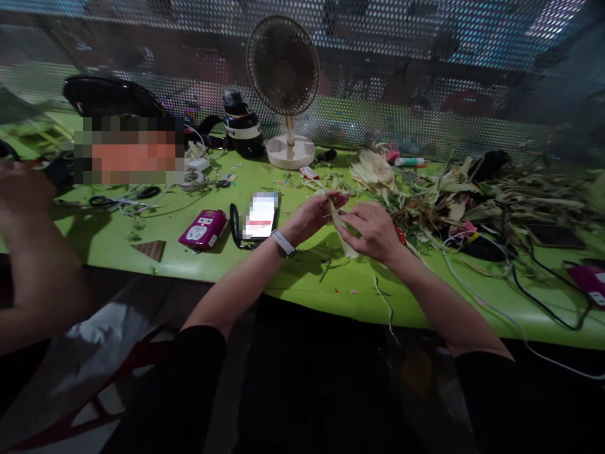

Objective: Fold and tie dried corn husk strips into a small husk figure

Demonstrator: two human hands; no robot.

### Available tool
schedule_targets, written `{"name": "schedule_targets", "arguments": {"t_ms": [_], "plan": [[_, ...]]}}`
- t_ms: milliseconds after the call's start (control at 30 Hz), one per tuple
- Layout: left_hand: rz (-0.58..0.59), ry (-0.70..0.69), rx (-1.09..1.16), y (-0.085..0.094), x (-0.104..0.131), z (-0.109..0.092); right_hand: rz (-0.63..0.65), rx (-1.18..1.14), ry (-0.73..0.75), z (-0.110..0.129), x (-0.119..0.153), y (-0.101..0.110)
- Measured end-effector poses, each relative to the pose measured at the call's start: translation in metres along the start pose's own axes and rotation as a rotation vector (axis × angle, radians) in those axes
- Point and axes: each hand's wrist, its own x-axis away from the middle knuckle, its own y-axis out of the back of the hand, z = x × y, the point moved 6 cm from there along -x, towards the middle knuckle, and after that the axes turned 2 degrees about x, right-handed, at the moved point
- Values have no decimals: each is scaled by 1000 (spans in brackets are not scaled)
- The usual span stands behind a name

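Between my two hands, above the green tabletop (302, 277), is a thin pale strip of corn husk (336, 215). My left hand (314, 215), with a light band on its wrist, holds the strip's upper part in closed fingers. Pinching the same strip from the other side is my right hand (373, 230). The husk's lower end hangs down toward the table below the right fingers. A phone (261, 216) with a lit screen lies just left of my left wrist. To the right of my right hand sits a heap of dry husks and plant scraps (444, 195).
A fan (289, 148) and a dark bottle (243, 129) stand at the back. A magenta device (203, 230), scissors (113, 200) and cables (520, 284) lie about. Another person's arm (38, 258) rests at the left. A perforated screen (198, 57) closes the rear.
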Motion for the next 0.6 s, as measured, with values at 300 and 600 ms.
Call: {"name": "schedule_targets", "arguments": {"t_ms": [300,600], "plan": [[2,-133,-6,-4,0,-7,93,-490,-316,-25,1,-20],[21,-117,25,-10,5,-7,282,-1033,-478,-15,5,-55]]}}
